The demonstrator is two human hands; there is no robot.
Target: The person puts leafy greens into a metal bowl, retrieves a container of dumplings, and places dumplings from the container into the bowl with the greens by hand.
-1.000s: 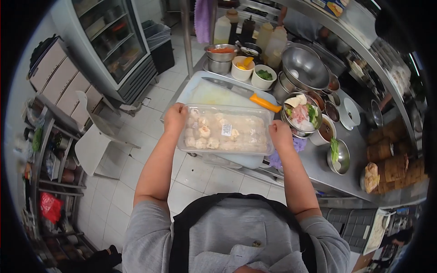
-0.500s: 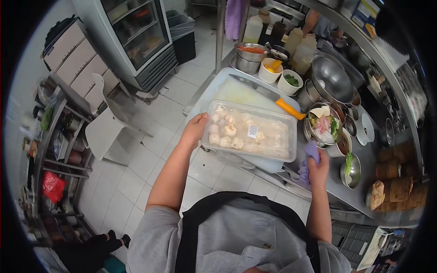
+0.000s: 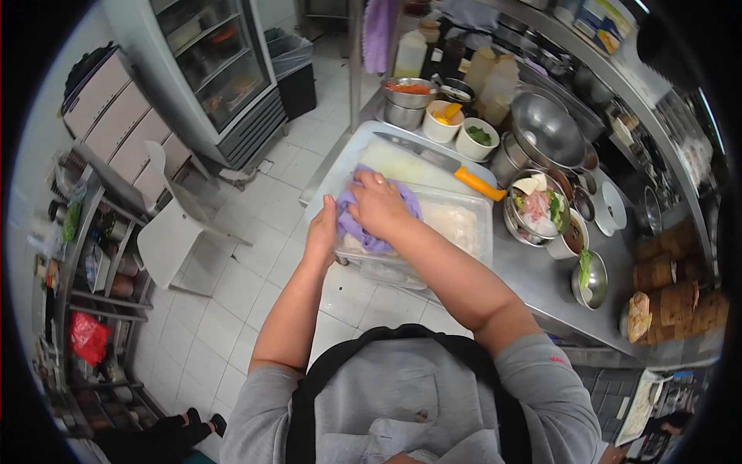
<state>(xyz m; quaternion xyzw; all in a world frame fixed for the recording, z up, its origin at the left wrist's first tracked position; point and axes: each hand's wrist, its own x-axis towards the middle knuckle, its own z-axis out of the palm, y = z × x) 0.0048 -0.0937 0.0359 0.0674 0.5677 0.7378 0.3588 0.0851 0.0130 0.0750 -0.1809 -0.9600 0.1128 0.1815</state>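
Note:
A clear plastic food container (image 3: 473, 240) with a lid and pale pieces of food inside lies on the cutting board (image 3: 371, 139). My left hand (image 3: 319, 234) grips its left end, thumb up along the edge. My right hand (image 3: 380, 207) reaches across and presses a bunched purple cloth (image 3: 408, 199) onto the left part of the lid. Cloth and hand cover much of the food on that side. Just behind the container, a knife with an orange handle (image 3: 479, 183) rests on the board.
Tubs of orange pieces (image 3: 442, 122) and green leaves (image 3: 477, 141) stand behind the knife. To the right are a bowl of mixed food (image 3: 539, 205), a large steel bowl (image 3: 549, 127) and bamboo steamers (image 3: 668, 309). A white chair (image 3: 174, 247) stands at left on the tiled floor.
My right hand has brought the purple cloth from the container's right side leftward onto its lid. My left hand still holds the left end. The view has shifted slightly.

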